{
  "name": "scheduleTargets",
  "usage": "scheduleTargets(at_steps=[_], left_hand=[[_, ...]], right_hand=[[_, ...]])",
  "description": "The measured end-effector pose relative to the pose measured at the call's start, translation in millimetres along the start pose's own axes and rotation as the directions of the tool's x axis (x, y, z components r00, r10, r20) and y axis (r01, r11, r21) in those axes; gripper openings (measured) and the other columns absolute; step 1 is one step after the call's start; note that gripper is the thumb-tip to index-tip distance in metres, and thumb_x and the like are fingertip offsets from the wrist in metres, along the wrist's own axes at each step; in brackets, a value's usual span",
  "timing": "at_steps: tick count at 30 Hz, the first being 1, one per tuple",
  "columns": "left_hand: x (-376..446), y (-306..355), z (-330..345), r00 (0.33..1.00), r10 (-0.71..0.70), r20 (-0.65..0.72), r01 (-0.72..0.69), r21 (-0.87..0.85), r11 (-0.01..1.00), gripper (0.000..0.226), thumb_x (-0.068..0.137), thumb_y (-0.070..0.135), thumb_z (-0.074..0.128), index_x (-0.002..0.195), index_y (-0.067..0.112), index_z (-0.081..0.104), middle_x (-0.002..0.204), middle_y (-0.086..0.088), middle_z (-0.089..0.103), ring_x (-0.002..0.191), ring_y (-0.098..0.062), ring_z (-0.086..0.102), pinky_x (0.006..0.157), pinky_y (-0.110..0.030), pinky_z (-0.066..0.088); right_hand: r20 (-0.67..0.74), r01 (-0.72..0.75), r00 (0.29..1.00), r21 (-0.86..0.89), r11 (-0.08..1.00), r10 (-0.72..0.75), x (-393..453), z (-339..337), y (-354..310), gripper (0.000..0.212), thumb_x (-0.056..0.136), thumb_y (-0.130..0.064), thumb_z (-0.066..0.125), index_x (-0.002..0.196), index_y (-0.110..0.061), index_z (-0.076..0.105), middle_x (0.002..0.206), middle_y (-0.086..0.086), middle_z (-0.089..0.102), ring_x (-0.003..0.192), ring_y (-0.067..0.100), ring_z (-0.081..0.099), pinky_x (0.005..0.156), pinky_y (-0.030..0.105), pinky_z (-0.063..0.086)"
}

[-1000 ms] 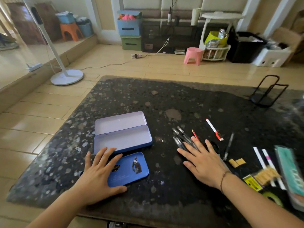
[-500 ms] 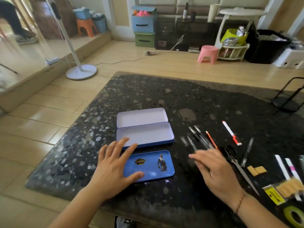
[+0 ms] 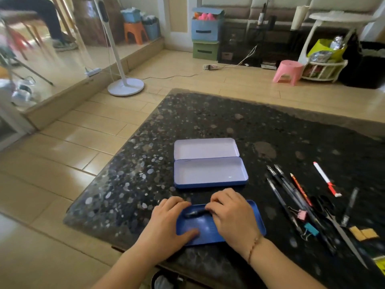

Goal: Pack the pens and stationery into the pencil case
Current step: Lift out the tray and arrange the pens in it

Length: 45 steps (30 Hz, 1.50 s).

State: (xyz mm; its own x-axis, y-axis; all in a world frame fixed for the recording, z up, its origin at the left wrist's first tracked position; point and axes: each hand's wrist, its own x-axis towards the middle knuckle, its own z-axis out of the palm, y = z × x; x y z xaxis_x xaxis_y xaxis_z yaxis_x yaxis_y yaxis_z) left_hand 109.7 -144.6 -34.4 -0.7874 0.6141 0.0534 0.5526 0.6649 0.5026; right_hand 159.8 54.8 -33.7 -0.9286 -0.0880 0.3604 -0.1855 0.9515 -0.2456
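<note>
Right hand pinches a dark pen lying sideways on the blue tray, left hand flat on it, open case just beyond, other pens off right.

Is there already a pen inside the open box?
No, the open pencil case shows only its bare pale inside, and the pens lie on the table beside it.

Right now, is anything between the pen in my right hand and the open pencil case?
Nothing visible. The right hand holds a dark pen over the blue tray, and only bare tabletop lies between it and the open pencil case just beyond.
</note>
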Motion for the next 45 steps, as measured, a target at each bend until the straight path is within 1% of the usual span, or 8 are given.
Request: scheduleTargets(at_steps=[7,10,14,21,25,29,34,45], left_hand=[[10,-4,4,0.976,-0.008,-0.218,-0.026,-0.151,0.988,0.014,0.084,0.021,0.07,0.099,0.023,0.071,0.094,0.013,0.06,0.081,0.0,0.056,0.076,-0.024,0.051],[11,-8,3,0.976,0.014,-0.217,-0.046,-0.143,0.989,0.015,0.087,0.032,0.063,0.099,0.025,0.069,0.094,0.015,0.06,0.082,-0.001,0.058,0.075,-0.025,0.053],[12,-8,2,0.985,0.034,-0.167,-0.057,-0.133,0.989,0.024,0.079,0.038,0.073,0.1,0.031,0.063,0.097,0.02,0.056,0.081,0.004,0.055,0.072,-0.015,0.047],[13,-7,0,0.983,0.029,-0.18,-0.054,-0.134,0.99,0.012,0.082,0.029,0.072,0.093,0.029,0.068,0.09,0.021,0.059,0.075,0.006,0.054,0.069,-0.009,0.043],[13,-8,-1,0.981,0.018,-0.194,-0.044,-0.131,0.99,0.007,0.084,0.026,0.07,0.091,0.027,0.068,0.083,0.021,0.06,0.066,0.0,0.053,0.063,-0.013,0.045],[13,-10,0,0.984,0.016,-0.18,-0.041,-0.139,0.989,0.006,0.085,0.024,0.069,0.088,0.029,0.068,0.082,0.022,0.059,0.069,-0.002,0.055,0.063,-0.012,0.044],[11,-10,-3,0.986,0.034,-0.161,-0.068,-0.206,0.976,0.01,0.088,0.036,0.061,0.092,0.029,0.067,0.086,0.018,0.061,0.075,-0.006,0.059,0.066,-0.019,0.048],[11,-7,-1,0.99,0.059,-0.126,-0.073,-0.106,0.992,0.023,0.075,0.029,0.075,0.093,0.032,0.061,0.087,0.026,0.053,0.076,0.01,0.05,0.065,-0.004,0.036]], right_hand=[[-0.127,-0.212,0.97,-0.035,0.977,0.206,-16,-22,14,0.028,0.079,-0.04,0.059,0.103,-0.028,0.066,0.095,-0.011,0.065,0.092,0.016,0.053,0.079,0.035,0.044],[-0.267,-0.541,0.828,-0.148,0.828,0.493,-42,-52,61,0.022,0.076,-0.032,0.071,0.096,-0.022,0.07,0.095,0.0,0.067,0.088,0.027,0.051,0.072,0.037,0.043],[-0.071,-0.706,0.654,-0.416,0.573,0.753,-53,-73,90,0.033,0.081,-0.057,0.054,0.103,-0.035,0.064,0.106,-0.007,0.059,0.096,0.02,0.044,0.077,0.035,0.041],[-0.146,-0.578,0.814,-0.292,0.762,0.562,-53,-67,81,0.018,0.084,-0.041,0.06,0.09,-0.027,0.07,0.091,-0.006,0.061,0.088,0.019,0.045,0.071,0.033,0.036],[-0.138,-0.174,0.976,-0.038,0.984,0.168,-52,-59,52,0.02,0.088,-0.036,0.052,0.094,-0.024,0.067,0.091,-0.009,0.062,0.086,0.014,0.052,0.073,0.031,0.043],[0.036,0.087,0.996,-0.146,0.985,-0.083,-39,-32,28,0.017,0.084,-0.04,0.051,0.086,-0.028,0.064,0.084,-0.009,0.06,0.076,0.017,0.055,0.06,0.031,0.045],[0.107,0.114,0.99,-0.169,0.979,-0.097,-9,-13,13,0.014,0.078,-0.042,0.062,0.085,-0.03,0.062,0.083,-0.009,0.059,0.076,0.017,0.052,0.061,0.031,0.044],[-0.162,-0.307,0.94,-0.029,0.951,0.299,-29,-27,34,0.028,0.081,-0.051,0.06,0.095,-0.027,0.063,0.083,-0.009,0.058,0.078,0.017,0.049,0.064,0.033,0.042]])
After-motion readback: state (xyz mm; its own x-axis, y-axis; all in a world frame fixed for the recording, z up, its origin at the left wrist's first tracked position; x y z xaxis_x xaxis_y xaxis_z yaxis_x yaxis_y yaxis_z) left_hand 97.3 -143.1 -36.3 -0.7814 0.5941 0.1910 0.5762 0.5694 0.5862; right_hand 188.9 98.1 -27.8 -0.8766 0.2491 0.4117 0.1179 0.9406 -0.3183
